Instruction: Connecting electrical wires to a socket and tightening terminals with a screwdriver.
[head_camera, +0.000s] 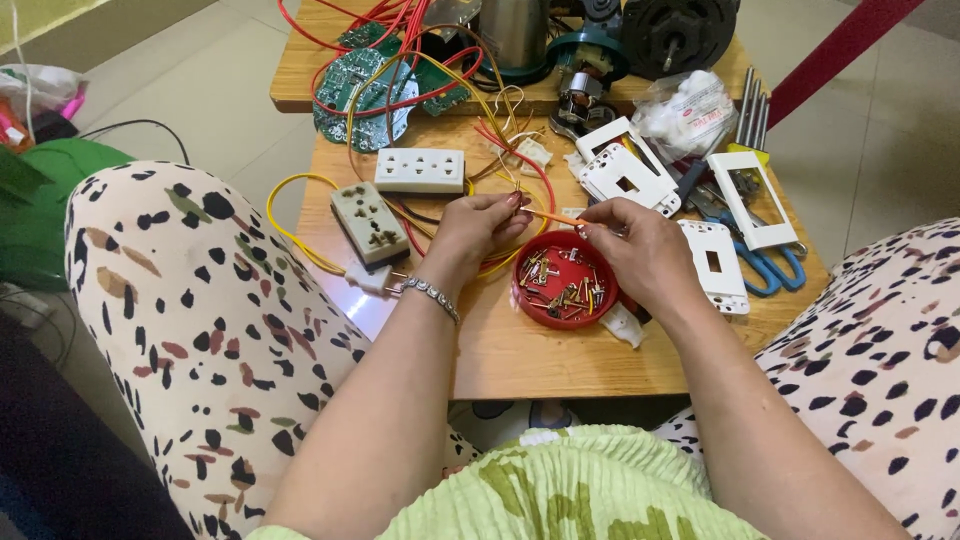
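Observation:
My left hand and my right hand meet above a low wooden table. Between their fingertips runs a thin orange wire, pinched at both ends. A silver bracelet circles my left wrist. Just below the hands sits a round red lid filled with several small screws and metal bits. Yellow and red wires loop under my left hand.
Two white socket blocks lie to the left. White switch plates, blue-handled pliers, green circuit boards, a metal kettle and a black motor crowd the far side. My spotted-trousered knees flank the table.

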